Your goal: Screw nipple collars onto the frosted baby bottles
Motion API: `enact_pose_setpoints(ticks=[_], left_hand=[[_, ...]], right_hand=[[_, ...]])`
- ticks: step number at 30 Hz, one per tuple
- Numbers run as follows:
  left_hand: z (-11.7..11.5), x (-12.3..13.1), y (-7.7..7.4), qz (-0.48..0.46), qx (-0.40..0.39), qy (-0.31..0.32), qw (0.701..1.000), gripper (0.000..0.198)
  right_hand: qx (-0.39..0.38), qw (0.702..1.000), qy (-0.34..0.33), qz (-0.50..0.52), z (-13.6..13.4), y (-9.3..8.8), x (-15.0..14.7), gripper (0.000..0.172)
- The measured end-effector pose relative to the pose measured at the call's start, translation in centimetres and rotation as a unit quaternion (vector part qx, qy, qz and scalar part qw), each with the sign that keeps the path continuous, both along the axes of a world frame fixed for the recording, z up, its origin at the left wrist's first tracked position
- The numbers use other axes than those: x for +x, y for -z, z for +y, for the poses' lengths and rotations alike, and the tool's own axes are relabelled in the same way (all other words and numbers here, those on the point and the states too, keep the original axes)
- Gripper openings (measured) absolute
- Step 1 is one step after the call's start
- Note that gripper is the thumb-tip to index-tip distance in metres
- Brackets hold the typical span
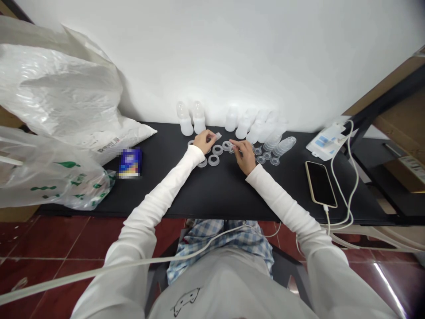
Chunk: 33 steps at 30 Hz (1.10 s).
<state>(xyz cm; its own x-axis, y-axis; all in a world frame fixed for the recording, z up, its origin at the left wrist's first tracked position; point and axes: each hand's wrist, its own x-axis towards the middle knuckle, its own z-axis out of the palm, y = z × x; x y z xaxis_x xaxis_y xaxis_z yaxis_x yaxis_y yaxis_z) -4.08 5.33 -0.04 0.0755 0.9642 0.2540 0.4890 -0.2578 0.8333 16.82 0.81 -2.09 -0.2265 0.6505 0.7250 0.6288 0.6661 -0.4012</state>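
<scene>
Bright, even light covers the white wall (212,57); soft shadow edges the plastic bag (66,84) at ten o'clock, and glare streaks the floor (388,288) at four. Wide-angle stretch distorts the edges; the packet (130,162) at nine is pixelated.

The translucent white ring-shaped collars (214,160) looked like smooth plastic with a soft sheen. The rounded white bottles (243,130) appeared to be smooth, matt plastic, while the clear, nested domed caps (284,145) were glossy plastic. The flat black tabletop (206,195) had a smooth, matt finish. The bulky white bag (66,84) was shiny, crinkled plastic film, the long white sleeves (172,181) were matt, wrinkled cloth, and the dark-red floor tiles (76,241) looked smooth and glossy.
</scene>
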Motion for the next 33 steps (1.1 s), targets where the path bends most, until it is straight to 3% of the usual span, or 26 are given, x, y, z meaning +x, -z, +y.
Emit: enact_pose_setpoints(ticks=[3, 6, 13, 19, 24, 28, 33], left_hand=[[-0.6, 1.1, 0.0, -0.228, -0.091, 0.062, 0.967, 0.023], [-1.4, 2.1, 0.3, -0.325, -0.130, 0.101, 0.931, 0.031], [-2.8, 3.3, 0.8, -0.295, -0.053, 0.140, 0.944, 0.046], [-3.8, 3.8, 1.1, -0.291, -0.085, 0.212, 0.929, 0.062], [-3.9, 4.2, 1.4, -0.295, -0.086, 0.177, 0.935, 0.063], [-3.8, 4.3, 1.4, -0.289, -0.080, 0.151, 0.942, 0.053], [-4.1, 4.2, 1.1, -0.277, -0.081, 0.132, 0.948, 0.042]], right_hand=[[-0.031, 0.995, -0.013, 0.098, -0.1, 0.3, -0.4, 0.032], [-0.041, 0.986, -0.004, 0.159, -0.2, 0.3, -0.7, 0.030], [-0.043, 0.987, 0.046, 0.150, -0.5, -0.3, -0.6, 0.019], [-0.023, 0.986, 0.076, 0.145, -0.4, -0.3, -0.5, 0.017], [-0.064, 0.984, 0.058, 0.156, -0.5, -0.2, -0.6, 0.025], [-0.099, 0.982, 0.002, 0.161, -0.8, -0.3, -0.9, 0.035], [-0.126, 0.979, -0.030, 0.155, -1.0, -0.6, -1.0, 0.036]])
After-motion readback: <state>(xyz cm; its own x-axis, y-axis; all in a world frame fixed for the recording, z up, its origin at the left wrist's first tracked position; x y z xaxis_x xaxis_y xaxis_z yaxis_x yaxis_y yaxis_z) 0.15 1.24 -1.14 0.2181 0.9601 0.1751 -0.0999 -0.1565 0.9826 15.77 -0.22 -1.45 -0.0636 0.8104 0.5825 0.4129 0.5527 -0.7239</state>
